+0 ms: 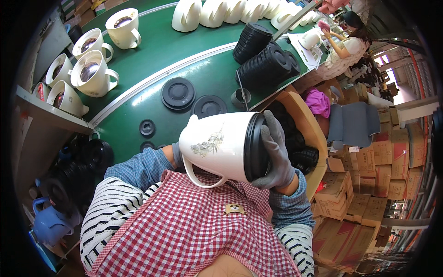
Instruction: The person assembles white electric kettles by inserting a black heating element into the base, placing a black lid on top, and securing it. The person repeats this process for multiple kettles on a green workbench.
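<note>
A white jug (218, 145) with a gold feather print is held on its side in front of my apron. Its handle points down toward me and its spout lies to the left. A black plastic ring-shaped base (255, 147) covers the right end. My right hand (277, 155), in a grey glove, grips this base, fingers spread over its rim and end. Gloved too, my left hand (177, 154) holds the jug's other end from behind; most of its fingers are hidden by the jug. Black plastic discs (178, 93) lie on the green bench just beyond.
White jugs (90, 74) stand at left on the green conveyor belt (152, 45), with more at the back. Stacked black bases (263, 65) rise beside a small grey cup (241, 98). An open carton (308, 117) holds black parts at right. A co-worker (346, 52) sits farther along.
</note>
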`<action>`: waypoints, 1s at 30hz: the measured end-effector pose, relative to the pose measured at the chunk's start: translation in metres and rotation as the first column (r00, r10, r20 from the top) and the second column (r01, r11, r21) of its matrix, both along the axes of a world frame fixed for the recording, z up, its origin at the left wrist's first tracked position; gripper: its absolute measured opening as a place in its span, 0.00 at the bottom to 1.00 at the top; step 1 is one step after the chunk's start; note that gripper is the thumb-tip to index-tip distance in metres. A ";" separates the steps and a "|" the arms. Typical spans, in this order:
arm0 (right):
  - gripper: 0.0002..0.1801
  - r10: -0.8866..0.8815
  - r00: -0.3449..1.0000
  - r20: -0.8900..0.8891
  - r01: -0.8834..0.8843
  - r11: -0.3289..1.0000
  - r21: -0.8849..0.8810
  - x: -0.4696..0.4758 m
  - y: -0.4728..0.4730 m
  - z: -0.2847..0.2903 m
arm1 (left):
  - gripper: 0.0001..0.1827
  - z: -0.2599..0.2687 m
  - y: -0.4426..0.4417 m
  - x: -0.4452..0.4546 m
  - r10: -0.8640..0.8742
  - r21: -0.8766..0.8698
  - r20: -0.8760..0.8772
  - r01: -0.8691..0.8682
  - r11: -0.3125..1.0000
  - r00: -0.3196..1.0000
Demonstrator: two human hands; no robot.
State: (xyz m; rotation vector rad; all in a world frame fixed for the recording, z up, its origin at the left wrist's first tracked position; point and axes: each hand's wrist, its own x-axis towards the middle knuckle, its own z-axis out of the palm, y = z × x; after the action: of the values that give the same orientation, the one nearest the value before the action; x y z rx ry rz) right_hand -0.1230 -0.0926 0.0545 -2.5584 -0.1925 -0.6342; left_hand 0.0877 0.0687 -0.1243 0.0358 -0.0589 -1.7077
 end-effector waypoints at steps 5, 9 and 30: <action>0.66 0.021 0.999 0.027 -0.020 0.999 -0.050 -0.013 0.002 0.007 | 0.45 0.007 0.000 -0.008 -0.020 0.005 0.010 0.020 1.000 1.000; 0.64 -0.041 0.999 0.004 0.040 0.978 0.204 -0.024 0.002 -0.009 | 0.44 0.012 -0.003 -0.002 -0.004 0.013 0.035 0.003 1.000 0.999; 0.62 -0.101 0.985 0.142 0.127 0.974 -0.189 -0.050 0.014 -0.004 | 0.47 -0.002 -0.015 0.009 -0.028 -0.174 0.682 0.199 0.965 0.731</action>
State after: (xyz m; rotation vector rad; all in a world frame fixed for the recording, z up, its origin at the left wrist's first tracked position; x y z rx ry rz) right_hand -0.1727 -0.0786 0.0510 -2.7351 -0.1602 -0.8679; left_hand 0.0965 0.0539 -0.1265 0.4915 -0.8309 -1.7195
